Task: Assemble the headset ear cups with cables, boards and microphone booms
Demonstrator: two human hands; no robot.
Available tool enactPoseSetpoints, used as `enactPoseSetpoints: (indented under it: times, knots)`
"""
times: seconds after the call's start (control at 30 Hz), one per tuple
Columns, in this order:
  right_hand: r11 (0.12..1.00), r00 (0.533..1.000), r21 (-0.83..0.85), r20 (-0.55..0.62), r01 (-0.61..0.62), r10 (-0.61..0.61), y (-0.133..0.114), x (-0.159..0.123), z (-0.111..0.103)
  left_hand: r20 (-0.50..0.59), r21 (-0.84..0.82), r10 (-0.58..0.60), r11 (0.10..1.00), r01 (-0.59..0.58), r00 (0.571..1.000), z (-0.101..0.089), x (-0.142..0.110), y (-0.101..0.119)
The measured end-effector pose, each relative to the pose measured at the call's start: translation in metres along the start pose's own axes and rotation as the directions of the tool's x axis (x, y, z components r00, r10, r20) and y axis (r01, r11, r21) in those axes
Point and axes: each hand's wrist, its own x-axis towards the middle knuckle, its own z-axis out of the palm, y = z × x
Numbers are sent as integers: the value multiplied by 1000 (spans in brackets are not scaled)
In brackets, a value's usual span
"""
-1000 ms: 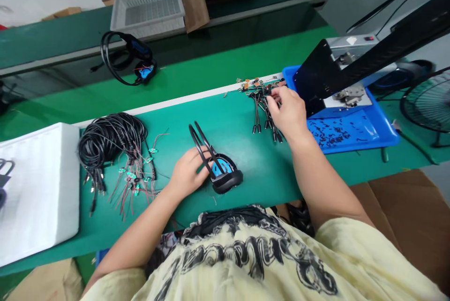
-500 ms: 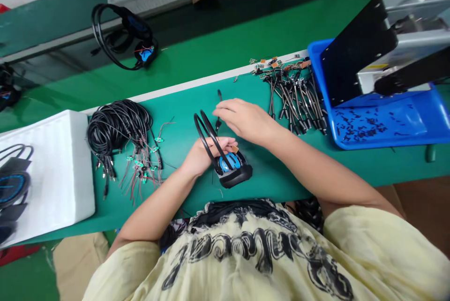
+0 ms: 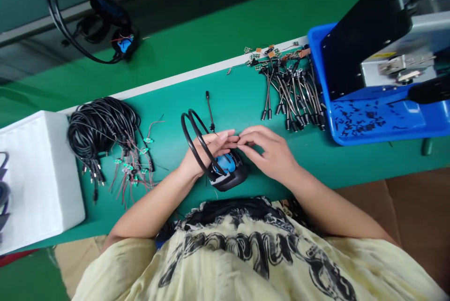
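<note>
My left hand [image 3: 206, 151] passes through the black looped band of a headset [image 3: 225, 174] and grips it just above its blue-centred ear cup. My right hand [image 3: 269, 153] has its fingertips pinched together against the left fingertips. Anything thin between them is too small to make out. A single black cable with a plug [image 3: 210, 111] lies on the green mat [image 3: 239, 90] just above my hands. Several short cables with small boards [image 3: 288, 94] lie in a bunch to the right.
To the left lie a coil of black cable [image 3: 101, 127] and wired green boards [image 3: 130, 169], beside a white foam block [image 3: 42, 184]. A blue tray of small black parts [image 3: 379, 123] sits under a machine's black plate [image 3: 362, 43]. Another headset [image 3: 91, 24] lies farther back.
My right hand has come down and left, from above the mat to meet my left fingertips. The view has shifted, so the bench contents sit farther left and up.
</note>
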Motion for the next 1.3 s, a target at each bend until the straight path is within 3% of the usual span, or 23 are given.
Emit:
enactPoseSetpoints:
  times: [0.1, 0.2, 0.3, 0.37, 0.4, 0.6, 0.77, 0.9, 1.0, 1.2, 1.3]
  knots:
    - [992, 996, -90, 27, 83, -81, -2, 3, -3, -46, 307, 62, 951, -45, 997, -5, -3, 2]
    - [981, 986, -111, 62, 160, -153, -5, 7, -4, -51, 478, 240, 858, -188, 969, -8, -6, 3]
    - [979, 982, -101, 77, 178, -171, -7, 8, -3, 195, 380, 223, 880, -284, 955, -8, -1, -2]
    - [981, 982, -88, 83, 175, -167, -8, 8, -3, 355, 341, 132, 903, -260, 925, -7, 4, -5]
    - [981, 982, -80, 83, 176, -170, -8, 7, -4, 380, 338, 111, 908, -249, 918, -6, 6, -7]
    - [957, 966, -148, 114, 249, -234, -3, -2, -6, 149, 356, 232, 894, -271, 961, -5, -9, -7]
    - [895, 904, -145, 144, 422, -402, 6, -7, -1, 85, 283, 256, 921, -270, 963, -7, -23, -10]
    - [872, 876, -102, 123, 479, -467, 9, -8, 3, 88, 337, 251, 903, -266, 964, -7, -24, -12]
    - [869, 870, -75, 106, 489, -481, 8, -8, 5, 100, 442, 310, 838, -321, 945, -8, -24, -11]
    - [862, 861, -54, 101, 504, -498, 8, -7, 4, 240, 678, 437, 564, -472, 867, -10, -22, 0]
    - [862, 864, -83, 118, 500, -490, 8, -7, 4, 195, 692, 448, 568, -446, 872, -8, -25, 3]
